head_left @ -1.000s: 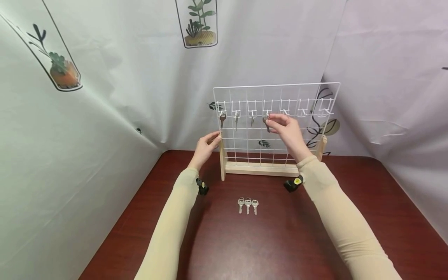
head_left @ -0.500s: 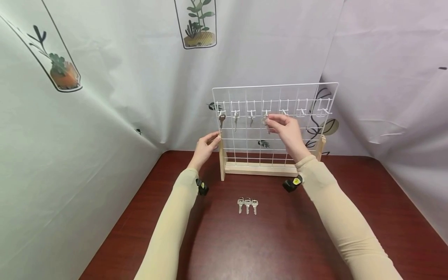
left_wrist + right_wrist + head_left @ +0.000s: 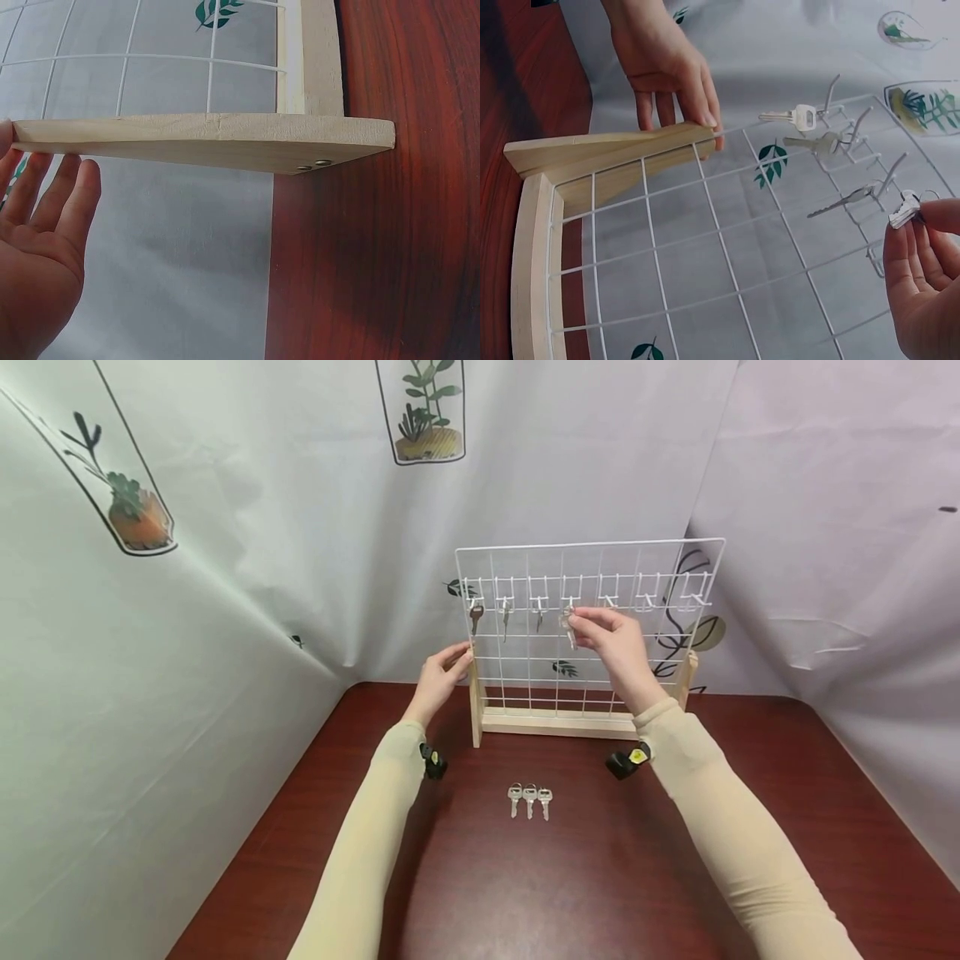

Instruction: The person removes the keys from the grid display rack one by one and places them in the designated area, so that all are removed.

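My right hand pinches a silver key with a small ring by the fourth hook of a white wire grid rack. Whether the ring is on the hook cannot be told. My left hand grips the upper part of the rack's left wooden post, thumb on one side and fingers on the other. Three keys hang from the hooks to the left: an outer key, a middle key and an inner key.
Three more silver keys, the middle one among them, lie side by side on the dark red table in front of the rack. Hooks without keys are at the grid's right. A plant-printed curtain surrounds the table.
The key in my right hand has turned a little and its blade shows lighter below the fingers. My right hand has dipped very slightly. My left hand stays on the post.
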`<state>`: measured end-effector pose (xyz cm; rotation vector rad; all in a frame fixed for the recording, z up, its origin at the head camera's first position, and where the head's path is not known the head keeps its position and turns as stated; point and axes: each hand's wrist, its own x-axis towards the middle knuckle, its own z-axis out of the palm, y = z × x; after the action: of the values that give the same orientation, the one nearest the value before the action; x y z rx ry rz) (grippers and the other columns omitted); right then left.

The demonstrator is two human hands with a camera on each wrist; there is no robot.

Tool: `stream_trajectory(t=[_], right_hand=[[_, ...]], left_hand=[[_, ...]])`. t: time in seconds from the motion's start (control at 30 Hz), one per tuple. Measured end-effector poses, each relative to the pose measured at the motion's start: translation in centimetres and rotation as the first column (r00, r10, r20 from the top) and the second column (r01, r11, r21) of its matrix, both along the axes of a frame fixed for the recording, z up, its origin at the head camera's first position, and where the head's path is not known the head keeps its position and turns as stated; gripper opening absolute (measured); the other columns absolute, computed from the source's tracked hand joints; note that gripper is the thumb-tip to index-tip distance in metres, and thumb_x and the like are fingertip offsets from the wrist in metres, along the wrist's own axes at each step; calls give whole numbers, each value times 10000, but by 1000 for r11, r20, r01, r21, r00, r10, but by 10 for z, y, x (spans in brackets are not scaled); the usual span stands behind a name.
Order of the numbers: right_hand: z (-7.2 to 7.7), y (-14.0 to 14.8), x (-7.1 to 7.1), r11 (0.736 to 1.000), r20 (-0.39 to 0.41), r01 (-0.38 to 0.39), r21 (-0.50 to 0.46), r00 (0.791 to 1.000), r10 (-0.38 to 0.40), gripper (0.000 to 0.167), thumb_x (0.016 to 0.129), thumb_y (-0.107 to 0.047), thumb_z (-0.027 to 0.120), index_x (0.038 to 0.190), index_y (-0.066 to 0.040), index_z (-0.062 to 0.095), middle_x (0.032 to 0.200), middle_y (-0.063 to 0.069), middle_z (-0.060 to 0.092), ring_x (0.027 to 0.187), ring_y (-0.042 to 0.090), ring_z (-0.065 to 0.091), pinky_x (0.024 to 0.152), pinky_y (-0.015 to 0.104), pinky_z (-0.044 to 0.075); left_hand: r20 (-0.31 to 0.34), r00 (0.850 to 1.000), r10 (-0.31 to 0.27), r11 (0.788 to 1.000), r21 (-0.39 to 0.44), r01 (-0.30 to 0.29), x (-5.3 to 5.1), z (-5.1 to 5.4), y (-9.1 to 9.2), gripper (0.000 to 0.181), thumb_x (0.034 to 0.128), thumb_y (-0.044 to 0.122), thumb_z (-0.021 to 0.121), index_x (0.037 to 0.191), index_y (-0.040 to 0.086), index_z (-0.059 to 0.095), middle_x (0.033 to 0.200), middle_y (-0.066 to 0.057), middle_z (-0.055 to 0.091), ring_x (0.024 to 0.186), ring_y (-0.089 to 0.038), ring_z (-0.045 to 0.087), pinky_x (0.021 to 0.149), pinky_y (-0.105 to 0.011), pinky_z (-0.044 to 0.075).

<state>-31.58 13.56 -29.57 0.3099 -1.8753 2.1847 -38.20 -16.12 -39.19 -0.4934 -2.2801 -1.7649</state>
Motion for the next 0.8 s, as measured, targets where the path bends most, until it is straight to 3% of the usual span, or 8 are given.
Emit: stream_trajectory(t=[0.4, 0.57, 0.8], right_hand=[[-1, -1, 8, 999, 1, -6, 47, 1000, 6, 316, 928, -141, 752, 1152, 74, 688, 938, -39, 730, 784, 93, 654, 788, 210, 582], [-6, 4, 13, 985, 32, -1, 170, 999, -4, 350, 942, -193, 739, 1171, 68, 692, 913, -66, 735, 815, 85, 658, 833, 261, 578], [-25, 14, 13, 935, 57, 12, 354, 998, -35, 340, 951, -216, 716, 1191, 25, 708, 1012, -44, 731, 862, 116, 673, 819, 266, 568]], left_hand=[[1, 1000, -5, 1000, 5, 5, 0, -3, 0, 424, 1022, 277, 630, 1384, 57, 616, 1369, -130, 623, 1218, -263, 614, 964, -360, 557], [-7, 1000, -8, 1000, 6, 8, -2, -2, 0, 428, 1021, 291, 629, 1382, 61, 618, 1366, -125, 625, 1218, -254, 614, 962, -355, 558], [-6, 1000, -16, 1000, 20, 16, -3, -2, -1, 432, 1023, 281, 627, 1388, 50, 611, 1371, -148, 618, 1223, -280, 607, 972, -387, 553]])
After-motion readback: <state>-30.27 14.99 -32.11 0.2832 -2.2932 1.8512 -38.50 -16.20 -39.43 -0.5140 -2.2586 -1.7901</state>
